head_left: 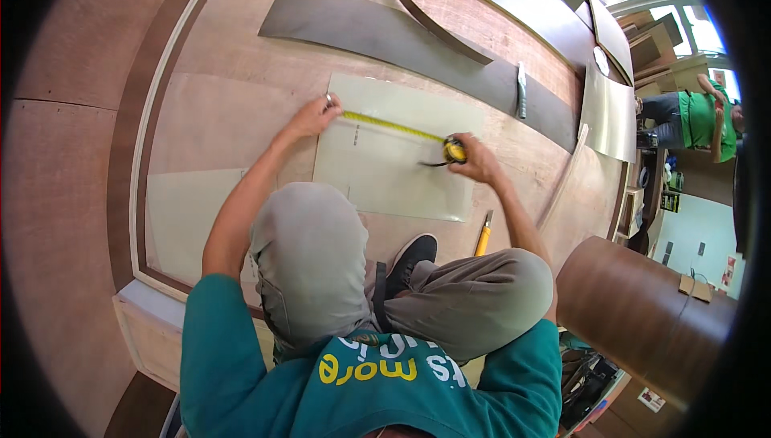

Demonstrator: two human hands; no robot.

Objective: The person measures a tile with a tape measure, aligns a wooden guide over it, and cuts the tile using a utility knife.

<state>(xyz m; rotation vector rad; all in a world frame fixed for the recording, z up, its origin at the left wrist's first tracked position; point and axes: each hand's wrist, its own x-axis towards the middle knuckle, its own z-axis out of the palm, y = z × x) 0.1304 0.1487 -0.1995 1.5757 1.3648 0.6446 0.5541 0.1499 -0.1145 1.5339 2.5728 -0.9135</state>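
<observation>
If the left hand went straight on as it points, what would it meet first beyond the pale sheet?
Probably the long dark strip, though the left hand could pass over it: depth is unclear.

Teal T-shirt [345, 403] with white and yellow lettering [369, 370], grey trousers [309, 257], black pale-soled shoe [410, 261].
</observation>
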